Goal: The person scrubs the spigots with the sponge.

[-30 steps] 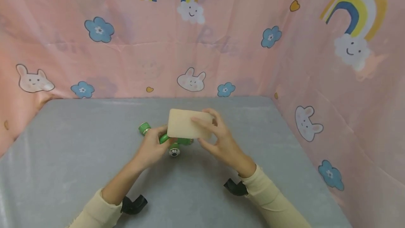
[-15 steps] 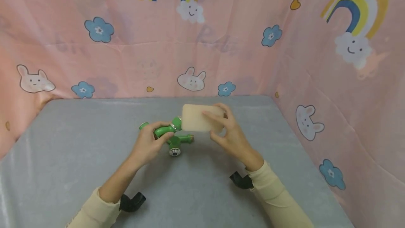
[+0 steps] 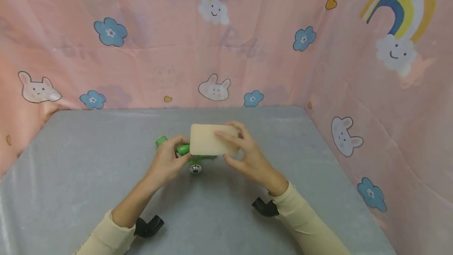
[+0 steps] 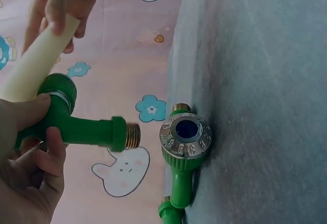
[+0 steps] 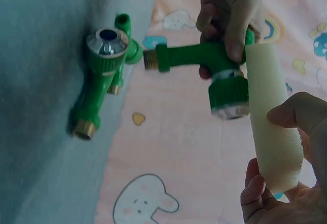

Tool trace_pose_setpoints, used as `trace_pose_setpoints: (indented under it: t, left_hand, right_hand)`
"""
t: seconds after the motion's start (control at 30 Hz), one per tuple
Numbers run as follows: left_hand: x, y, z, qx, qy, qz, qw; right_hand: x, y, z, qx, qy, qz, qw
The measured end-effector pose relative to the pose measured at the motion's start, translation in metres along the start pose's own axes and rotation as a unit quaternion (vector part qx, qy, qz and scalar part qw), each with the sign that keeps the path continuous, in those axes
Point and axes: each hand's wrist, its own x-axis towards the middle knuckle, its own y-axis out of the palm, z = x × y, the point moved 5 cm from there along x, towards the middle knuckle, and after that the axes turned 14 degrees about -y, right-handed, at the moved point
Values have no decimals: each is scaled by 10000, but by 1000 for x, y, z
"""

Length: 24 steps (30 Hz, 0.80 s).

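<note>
My left hand grips a green valve by its body; a brass-threaded end of it sticks out in both wrist views. A cream sponge block is pinched between the thumb and fingers of my right hand. The sponge lies against the held valve's round green knob and hides much of that valve in the head view. Below, on the table, stands another green valve with a silver numbered ring. One more green valve shows behind my left hand.
A grey cloth-covered table spreads under both hands. Pink printed fabric hangs behind it and along the right side. Black curved pieces project from both sleeve cuffs.
The right hand moved the sponge right and up, baring the held valve's knob, then brought it back left and down over it. The left hand stays nearly in place.
</note>
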Motion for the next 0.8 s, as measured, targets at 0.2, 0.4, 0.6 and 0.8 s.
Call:
trace_pose_setpoints:
  t: [0.2,0.4,0.6,0.8]
  left_hand:
    - [1,-5,0,-309,-26,-111,9995]
    - [7,-6,5,-868,5,181,9961]
    - [6,-4,6,-1421,-135,782,9867]
    - [7,-2,6,-2369,-580,1206,9623]
  right_hand:
    - [-1,-7,-11,3,471,12,9989]
    - [-6,-26,-21,301,867,-193,9956]
    - [-3,-20,-12,1478,762,-374,9854]
    - [-1,-2,-7,1895,771,-120,9788]
